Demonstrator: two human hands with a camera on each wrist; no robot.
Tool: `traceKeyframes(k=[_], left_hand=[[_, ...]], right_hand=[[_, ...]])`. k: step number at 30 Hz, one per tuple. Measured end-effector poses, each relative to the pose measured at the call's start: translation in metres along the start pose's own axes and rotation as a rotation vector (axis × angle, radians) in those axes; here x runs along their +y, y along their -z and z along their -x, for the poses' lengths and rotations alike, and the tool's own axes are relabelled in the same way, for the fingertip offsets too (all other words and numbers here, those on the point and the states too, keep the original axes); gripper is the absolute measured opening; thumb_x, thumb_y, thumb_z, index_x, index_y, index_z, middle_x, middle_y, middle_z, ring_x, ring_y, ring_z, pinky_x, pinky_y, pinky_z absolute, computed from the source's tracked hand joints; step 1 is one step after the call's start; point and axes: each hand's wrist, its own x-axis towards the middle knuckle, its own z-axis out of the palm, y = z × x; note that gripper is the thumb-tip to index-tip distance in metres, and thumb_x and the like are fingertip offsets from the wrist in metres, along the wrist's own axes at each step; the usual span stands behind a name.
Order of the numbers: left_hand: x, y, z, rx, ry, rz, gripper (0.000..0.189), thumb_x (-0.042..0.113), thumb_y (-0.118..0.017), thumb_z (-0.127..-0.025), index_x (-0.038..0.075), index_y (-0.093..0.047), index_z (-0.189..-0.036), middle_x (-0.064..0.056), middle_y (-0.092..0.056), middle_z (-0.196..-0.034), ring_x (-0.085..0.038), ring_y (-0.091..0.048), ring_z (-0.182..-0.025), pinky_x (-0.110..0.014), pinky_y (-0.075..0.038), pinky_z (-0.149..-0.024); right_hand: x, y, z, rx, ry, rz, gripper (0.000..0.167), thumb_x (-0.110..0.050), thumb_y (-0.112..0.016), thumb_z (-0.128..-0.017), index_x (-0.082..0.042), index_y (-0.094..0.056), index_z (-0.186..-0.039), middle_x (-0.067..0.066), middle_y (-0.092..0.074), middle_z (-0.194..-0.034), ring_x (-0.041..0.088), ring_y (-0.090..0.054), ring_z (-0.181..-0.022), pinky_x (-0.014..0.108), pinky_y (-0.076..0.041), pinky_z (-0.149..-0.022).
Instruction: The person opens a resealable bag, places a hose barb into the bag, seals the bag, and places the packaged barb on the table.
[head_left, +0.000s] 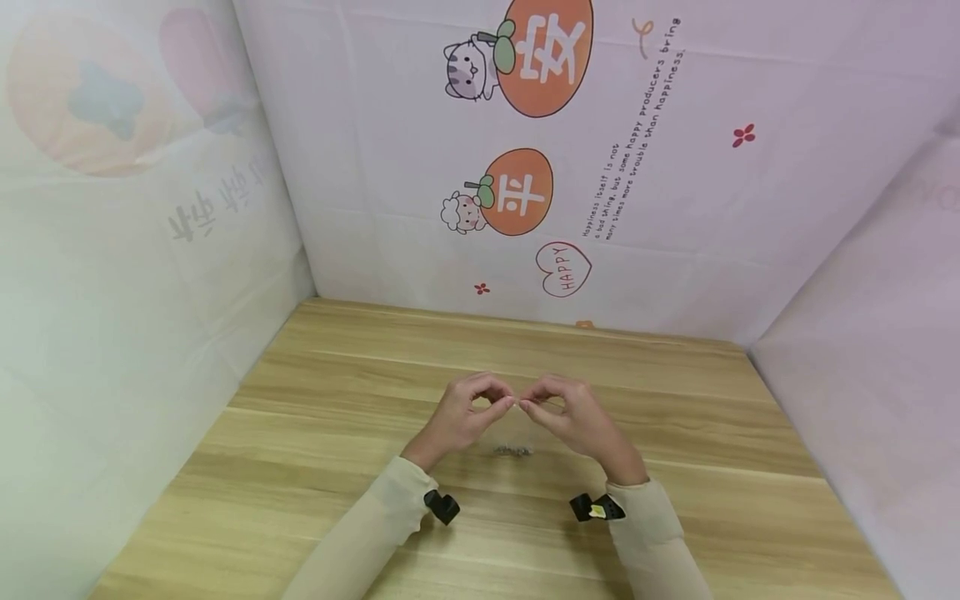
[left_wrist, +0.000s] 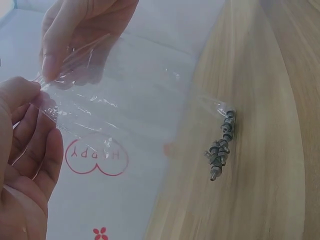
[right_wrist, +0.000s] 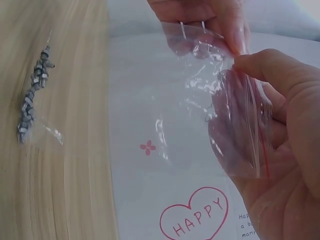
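Observation:
A clear plastic zip bag (right_wrist: 185,107) hangs between the two hands, its zip strip with a red line along the top edge. My left hand (head_left: 461,417) pinches that top edge between thumb and index finger. Close beside it, fingertips almost meeting, my right hand (head_left: 581,421) pinches the edge as well. Small grey metal screw-like parts (left_wrist: 220,155) lie in a row along the bottom of the bag. In the head view the see-through film hardly shows, and the metal parts (head_left: 513,451) appear below the hands.
Under the hands is a wood-grain table (head_left: 360,383). White printed cloth (head_left: 390,167) stands behind it, with more cloth walls at left and right. Each wrist carries a black camera mount, one at the left cuff (head_left: 442,506) and one at the right (head_left: 596,507).

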Motion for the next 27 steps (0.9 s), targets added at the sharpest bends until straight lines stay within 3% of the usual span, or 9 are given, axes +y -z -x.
traceKeyframes(k=[9, 17, 27], left_hand=[[0.0004, -0.0011, 0.0008, -0.007, -0.003, 0.013, 0.006, 0.015, -0.072, -0.101, 0.010, -0.076, -0.102, -0.003, -0.075, -0.098, -0.007, -0.067, -0.086, -0.027, -0.060, -0.082], [-0.0025, -0.0049, 0.0007, -0.002, -0.051, 0.002, 0.005, 0.010, -0.071, -0.101, 0.008, -0.076, -0.102, -0.006, -0.075, -0.095, -0.013, -0.068, -0.082, -0.027, -0.060, -0.078], [-0.0024, -0.0030, 0.0008, 0.042, 0.034, -0.011, 0.007, 0.014, -0.070, -0.102, 0.009, -0.075, -0.101, -0.003, -0.075, -0.091, -0.010, -0.066, -0.081, -0.026, -0.058, -0.077]], right_hand=[[0.0032, 0.0006, 0.0014, -0.019, 0.010, -0.010, 0.004, -0.009, -0.075, -0.098, -0.008, -0.078, -0.100, -0.001, -0.078, -0.097, 0.009, -0.072, -0.091, 0.035, -0.063, -0.082], [0.0012, -0.0001, 0.0007, -0.046, 0.019, -0.025, 0.007, -0.008, -0.073, -0.099, -0.003, -0.077, -0.101, 0.003, -0.078, -0.096, 0.011, -0.072, -0.090, 0.035, -0.063, -0.082], [0.0058, -0.0004, 0.0021, -0.003, -0.027, 0.010, 0.003, -0.009, -0.075, -0.098, -0.010, -0.077, -0.100, 0.000, -0.078, -0.095, 0.011, -0.072, -0.090, 0.034, -0.063, -0.082]])
